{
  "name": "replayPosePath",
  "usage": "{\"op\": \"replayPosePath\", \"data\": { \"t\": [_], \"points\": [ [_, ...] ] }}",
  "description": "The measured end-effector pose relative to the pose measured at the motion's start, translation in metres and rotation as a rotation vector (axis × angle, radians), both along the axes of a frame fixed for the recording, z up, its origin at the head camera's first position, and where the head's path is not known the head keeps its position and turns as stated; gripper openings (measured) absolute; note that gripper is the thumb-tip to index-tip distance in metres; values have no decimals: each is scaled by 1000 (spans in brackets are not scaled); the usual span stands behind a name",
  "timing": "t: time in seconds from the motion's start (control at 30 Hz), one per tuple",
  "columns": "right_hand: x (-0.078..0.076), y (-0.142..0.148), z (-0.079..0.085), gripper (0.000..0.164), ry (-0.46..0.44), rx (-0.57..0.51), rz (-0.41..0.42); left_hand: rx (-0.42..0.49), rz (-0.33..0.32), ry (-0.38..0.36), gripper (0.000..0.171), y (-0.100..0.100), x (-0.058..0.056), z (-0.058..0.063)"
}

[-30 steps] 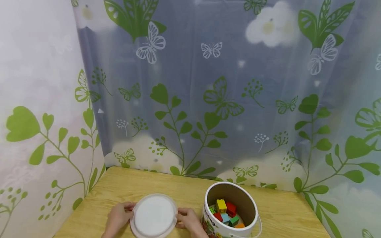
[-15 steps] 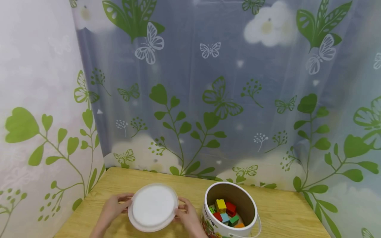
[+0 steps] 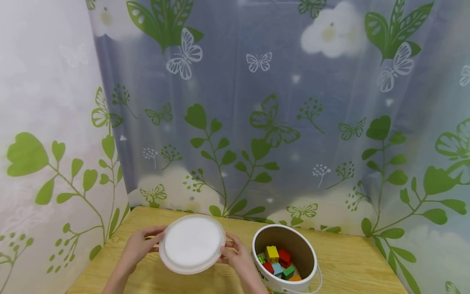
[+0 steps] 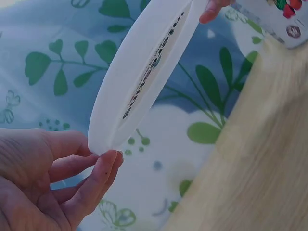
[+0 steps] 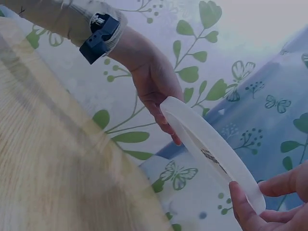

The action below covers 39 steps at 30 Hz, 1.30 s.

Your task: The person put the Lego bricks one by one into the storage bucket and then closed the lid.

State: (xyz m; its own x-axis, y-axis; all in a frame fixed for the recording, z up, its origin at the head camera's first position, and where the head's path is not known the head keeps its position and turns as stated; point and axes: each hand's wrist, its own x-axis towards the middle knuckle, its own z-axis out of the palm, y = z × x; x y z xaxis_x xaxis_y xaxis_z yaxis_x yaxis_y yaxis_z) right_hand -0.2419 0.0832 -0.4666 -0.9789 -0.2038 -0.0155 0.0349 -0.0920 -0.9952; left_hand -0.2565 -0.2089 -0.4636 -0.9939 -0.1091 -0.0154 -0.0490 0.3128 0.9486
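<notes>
A round white lid [image 3: 192,243] is up off the table, tilted, its pale raised face showing in the head view. My left hand [image 3: 141,247] pinches its left edge between thumb and fingers. On the opposite edge, my right hand [image 3: 236,255] pinches the rim the same way. Both wrist views catch the lid [image 4: 113,91] nearly edge-on, with a printed panel recessed in its underside. To the right of my right hand stands a white bucket [image 3: 293,241] without a cover. Inside it lie a yellow block [image 3: 272,253], a red block [image 3: 284,258], a green block [image 3: 288,272] and others.
The bucket's thin white handle [image 3: 320,277] hangs down its right side. Under everything is a light wooden table [image 3: 352,265]. A patterned cloth [image 3: 235,122] with green leaves and butterflies closes off the back and the sides.
Both hands have raised the lid from low near the table, moving it away from me and tilting it. The bucket and its blocks have stayed in place.
</notes>
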Motion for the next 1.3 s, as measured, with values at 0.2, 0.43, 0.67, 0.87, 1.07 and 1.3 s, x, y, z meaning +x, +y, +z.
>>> {"op": "replayPosePath", "data": {
  "t": [0.2, 0.43, 0.67, 0.87, 1.07, 1.3],
  "points": [
    [3, 18, 14, 58, 33, 3, 10, 40, -31, 40, 39, 15, 2, 13],
    [8, 45, 29, 62, 43, 4, 8, 91, -64, 84, 39, 39, -1, 23],
    [11, 76, 40, 60, 43, 26, -15, 173, -109, 153, 38, 66, -5, 32],
    [14, 99, 47, 58, 27, 64, -66, 205, -142, 173, 32, 90, -6, 37],
    [22, 119, 50, 57, 14, 84, -142, 222, -185, 168, 30, 113, -8, 39],
    [29, 140, 48, 56, 6, 54, -165, 252, -241, 175, 31, 134, -7, 36]
  ]
}}
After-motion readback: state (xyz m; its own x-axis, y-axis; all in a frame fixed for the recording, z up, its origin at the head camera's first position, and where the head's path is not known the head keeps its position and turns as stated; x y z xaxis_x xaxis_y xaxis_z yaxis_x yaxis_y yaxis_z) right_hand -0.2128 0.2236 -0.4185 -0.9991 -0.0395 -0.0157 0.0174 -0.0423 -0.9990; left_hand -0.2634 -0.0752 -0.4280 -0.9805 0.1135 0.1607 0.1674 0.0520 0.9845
